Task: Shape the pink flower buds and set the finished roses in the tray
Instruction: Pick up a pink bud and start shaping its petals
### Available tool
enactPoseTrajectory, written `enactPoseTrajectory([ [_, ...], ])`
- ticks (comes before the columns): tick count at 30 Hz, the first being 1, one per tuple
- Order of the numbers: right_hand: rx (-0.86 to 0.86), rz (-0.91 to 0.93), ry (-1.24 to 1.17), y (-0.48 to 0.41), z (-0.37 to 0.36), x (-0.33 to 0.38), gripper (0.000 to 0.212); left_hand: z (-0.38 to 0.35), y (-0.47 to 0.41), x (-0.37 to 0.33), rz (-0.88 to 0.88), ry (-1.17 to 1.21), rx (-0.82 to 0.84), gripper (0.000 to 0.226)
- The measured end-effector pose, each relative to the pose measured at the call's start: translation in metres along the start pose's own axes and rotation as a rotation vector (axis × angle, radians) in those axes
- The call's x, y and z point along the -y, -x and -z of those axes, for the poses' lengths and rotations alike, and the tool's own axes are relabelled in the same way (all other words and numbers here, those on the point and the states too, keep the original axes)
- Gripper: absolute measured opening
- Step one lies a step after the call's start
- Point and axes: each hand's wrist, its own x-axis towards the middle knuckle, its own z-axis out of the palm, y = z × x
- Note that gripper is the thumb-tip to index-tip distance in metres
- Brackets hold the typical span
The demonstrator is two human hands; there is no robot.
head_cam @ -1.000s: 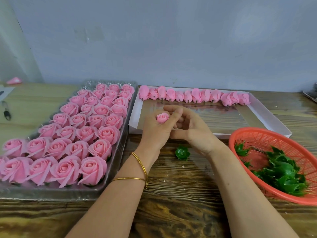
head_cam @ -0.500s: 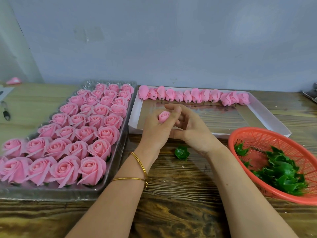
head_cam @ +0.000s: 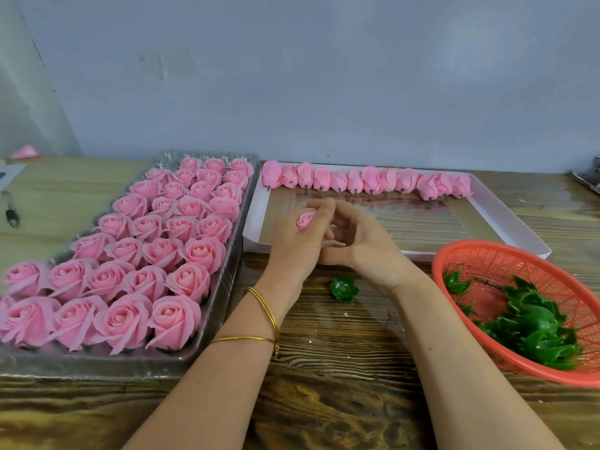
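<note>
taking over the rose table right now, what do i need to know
Left hand grips one pink bud; right hand is curled beside it, contact unclear.
Clear tray is nearly full of finished roses, empty pockets only at its far end.
A row of unshaped buds lies along the far edge of the white box. One green base lies on the table; more in the red basket.
To do: shape the held bud, tray it, then work through the row.

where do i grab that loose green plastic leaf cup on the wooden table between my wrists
Pinch the green plastic leaf cup across its rounded body, coming straight down from above. It lies alone on the wooden table with nothing touching it, and its pointed tips look too thin to hold.
</note>
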Motion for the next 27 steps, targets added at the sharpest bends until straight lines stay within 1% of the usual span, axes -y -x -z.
enactPoseTrajectory([
  [6, -0.027, 0.027, 0.031, -0.001, -0.0026, -0.0027, 0.057, -0.0006, -0.0006, 0.0004, 0.019, -0.04, 0.0, 0.046],
  [12, -0.019, 0.002, -0.022, -0.0005, -0.0018, -0.0012, 0.06, 0.0013, -0.0001, -0.0007, -0.041, -0.035, 0.037, 0.037],
  [16, 0.001, -0.003, -0.007, 0.0001, -0.0012, -0.0004, 0.058, 0.0019, 0.0004, -0.0003, -0.084, -0.055, 0.068, 0.032],
  [20, 0.005, 0.007, -0.004, 0.0014, -0.0017, 0.0012, 0.055, 0.0012, -0.001, 0.0035, -0.095, -0.045, 0.053, 0.041],
  [24, -0.005, -0.003, -0.009, 0.0013, -0.0019, 0.0021, 0.061, 0.0001, -0.0005, 0.0034, -0.095, -0.025, 0.029, 0.05],
  [27, -0.016, -0.006, 0.01, 0.0011, -0.0022, 0.0017, 0.062, -0.0005, -0.0001, 0.0044, -0.096, -0.051, 0.032, 0.052],
])
